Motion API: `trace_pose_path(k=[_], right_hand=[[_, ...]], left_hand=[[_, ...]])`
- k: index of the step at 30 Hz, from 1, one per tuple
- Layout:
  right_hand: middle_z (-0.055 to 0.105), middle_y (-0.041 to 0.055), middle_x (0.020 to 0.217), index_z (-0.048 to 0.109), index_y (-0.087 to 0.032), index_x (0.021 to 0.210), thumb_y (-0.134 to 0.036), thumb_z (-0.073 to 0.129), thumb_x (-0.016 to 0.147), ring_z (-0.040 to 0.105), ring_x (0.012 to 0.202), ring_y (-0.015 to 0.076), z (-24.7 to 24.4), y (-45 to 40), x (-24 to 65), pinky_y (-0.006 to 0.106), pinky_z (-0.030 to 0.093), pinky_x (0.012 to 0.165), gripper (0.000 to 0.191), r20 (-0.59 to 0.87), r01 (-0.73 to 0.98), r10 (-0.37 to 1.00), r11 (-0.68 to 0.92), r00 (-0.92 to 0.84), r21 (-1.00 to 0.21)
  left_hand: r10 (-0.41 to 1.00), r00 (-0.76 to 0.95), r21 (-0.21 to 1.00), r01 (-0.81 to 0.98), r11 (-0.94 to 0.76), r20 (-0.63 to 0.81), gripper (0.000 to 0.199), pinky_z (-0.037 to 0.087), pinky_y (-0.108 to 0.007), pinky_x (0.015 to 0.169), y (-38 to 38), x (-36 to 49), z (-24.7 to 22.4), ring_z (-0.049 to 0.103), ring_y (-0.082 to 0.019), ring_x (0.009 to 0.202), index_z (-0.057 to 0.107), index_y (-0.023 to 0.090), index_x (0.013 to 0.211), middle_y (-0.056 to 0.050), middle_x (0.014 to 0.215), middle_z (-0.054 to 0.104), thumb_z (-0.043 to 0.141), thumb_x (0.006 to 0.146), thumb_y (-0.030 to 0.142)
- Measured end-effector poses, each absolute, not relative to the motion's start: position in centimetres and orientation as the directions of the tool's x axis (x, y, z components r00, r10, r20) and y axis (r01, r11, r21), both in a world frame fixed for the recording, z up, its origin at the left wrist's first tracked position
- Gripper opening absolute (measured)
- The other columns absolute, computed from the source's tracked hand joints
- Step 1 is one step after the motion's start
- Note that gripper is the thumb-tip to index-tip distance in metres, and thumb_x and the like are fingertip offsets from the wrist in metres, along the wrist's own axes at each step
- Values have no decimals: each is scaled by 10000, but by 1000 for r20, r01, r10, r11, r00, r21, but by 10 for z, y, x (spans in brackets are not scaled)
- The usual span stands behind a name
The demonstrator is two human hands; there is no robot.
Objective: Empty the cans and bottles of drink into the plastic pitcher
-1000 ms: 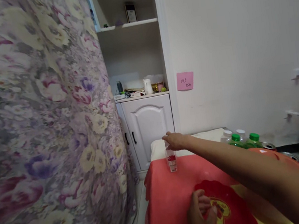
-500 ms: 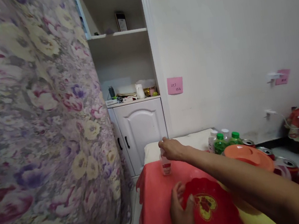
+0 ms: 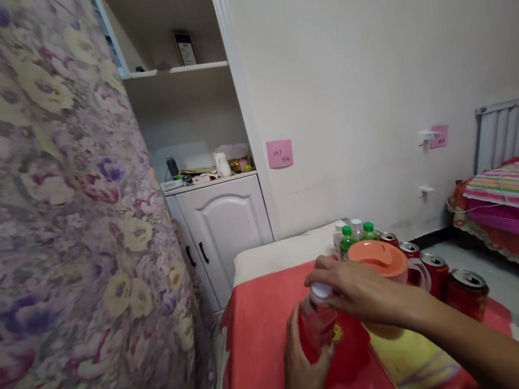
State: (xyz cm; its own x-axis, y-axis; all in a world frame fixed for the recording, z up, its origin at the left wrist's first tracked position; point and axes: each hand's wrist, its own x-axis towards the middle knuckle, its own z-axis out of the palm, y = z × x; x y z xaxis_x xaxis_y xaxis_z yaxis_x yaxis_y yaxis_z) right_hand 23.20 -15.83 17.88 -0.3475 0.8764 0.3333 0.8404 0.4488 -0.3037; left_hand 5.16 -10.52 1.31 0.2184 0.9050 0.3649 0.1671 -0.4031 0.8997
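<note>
A clear plastic bottle with a white cap (image 3: 317, 321) is held upright, slightly tilted, above the red tray (image 3: 354, 352). My left hand (image 3: 302, 362) is wrapped round its lower body. From the right, my right hand (image 3: 349, 285) has its fingers closed round the white cap at the top. Under the bottle, part of a yellow pattern shows on the tray. Just beyond my right hand is a pitcher with an orange lid (image 3: 378, 257).
Bottles with green caps (image 3: 347, 240) and white caps stand at the table's back right. Several red cans (image 3: 467, 294) line the right side. A yellow cloth (image 3: 411, 363) lies near the front. A floral curtain (image 3: 62, 235) hangs at the left.
My right hand has brought the bottle from the table's far side towards me. My left hand, open before, has closed round the bottle. The view has turned to the right.
</note>
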Motion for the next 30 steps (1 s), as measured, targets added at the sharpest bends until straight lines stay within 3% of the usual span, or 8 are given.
trace_pose_path(k=[4, 8, 11, 14, 17, 20, 26, 30], right_hand=[[618, 29, 1076, 635, -272, 1150, -169, 616, 857, 630, 925, 189, 177, -172, 237, 309, 457, 810, 311, 338, 772, 876, 468, -343, -430], [630, 34, 1078, 610, -276, 1224, -202, 629, 865, 629, 957, 194, 171, -178, 243, 328, 473, 853, 367, 341, 712, 879, 471, -332, -521], [626, 53, 1158, 557, -258, 1293, -279, 702, 825, 610, 1026, 215, 162, -179, 249, 360, 464, 910, 490, 374, 700, 900, 416, -225, -580], [639, 63, 1104, 592, -207, 1196, -364, 688, 844, 606, 933, 206, 155, -179, 252, 360, 467, 859, 397, 380, 699, 919, 343, -110, -628], [627, 39, 930, 617, -178, 1021, -363, 626, 889, 570, 805, 184, 152, -181, 248, 333, 452, 755, 227, 401, 717, 914, 322, -65, -618], [603, 27, 881, 610, -179, 962, -308, 611, 891, 553, 786, 179, 148, -182, 244, 317, 428, 712, 147, 423, 731, 905, 319, -46, -604], [602, 44, 953, 588, -191, 991, -249, 575, 904, 580, 880, 196, 143, -185, 246, 346, 458, 801, 105, 462, 728, 877, 400, -128, -558], [606, 66, 1097, 578, -223, 1141, -219, 535, 931, 593, 992, 202, 155, -193, 255, 362, 475, 893, 215, 425, 693, 860, 489, -282, -529]], left_hand=[[896, 241, 895, 163, -415, 372, 832, 351, -516, 1168, -111, 53, 13, 455, -325, 1393, 420, 177, 1427, -160, 1488, 511, 765, 678, 292], [891, 225, 892, 139, -430, 395, 754, 463, -481, 1088, -110, 54, 13, 571, -334, 1281, 557, 216, 1322, -119, 1357, 640, 802, 609, 244], [890, 189, 884, 149, -443, 414, 682, 523, -462, 1015, -110, 55, 16, 621, -338, 1210, 628, 221, 1233, -109, 1269, 696, 813, 577, 227], [891, 158, 869, 201, -452, 426, 644, 541, -455, 980, -110, 58, 19, 644, -325, 1172, 636, 226, 1216, -100, 1238, 709, 804, 594, 245], [884, 153, 842, 271, -466, 441, 607, 518, -470, 1008, -111, 61, 23, 636, -315, 1183, 628, 234, 1217, -100, 1251, 697, 786, 634, 297], [887, 163, 817, 344, -462, 433, 577, 474, -502, 1053, -116, 63, 31, 618, -317, 1205, 619, 227, 1211, -112, 1266, 680, 772, 668, 348], [885, 248, 824, 331, -461, 395, 535, 517, -467, 1006, -121, 62, 39, 654, -297, 1147, 604, 231, 1213, -106, 1239, 693, 750, 715, 363], [876, 301, 852, 259, -456, 377, 632, 490, -483, 1058, -114, 57, 26, 632, -320, 1200, 601, 217, 1240, -116, 1274, 688, 777, 634, 253]])
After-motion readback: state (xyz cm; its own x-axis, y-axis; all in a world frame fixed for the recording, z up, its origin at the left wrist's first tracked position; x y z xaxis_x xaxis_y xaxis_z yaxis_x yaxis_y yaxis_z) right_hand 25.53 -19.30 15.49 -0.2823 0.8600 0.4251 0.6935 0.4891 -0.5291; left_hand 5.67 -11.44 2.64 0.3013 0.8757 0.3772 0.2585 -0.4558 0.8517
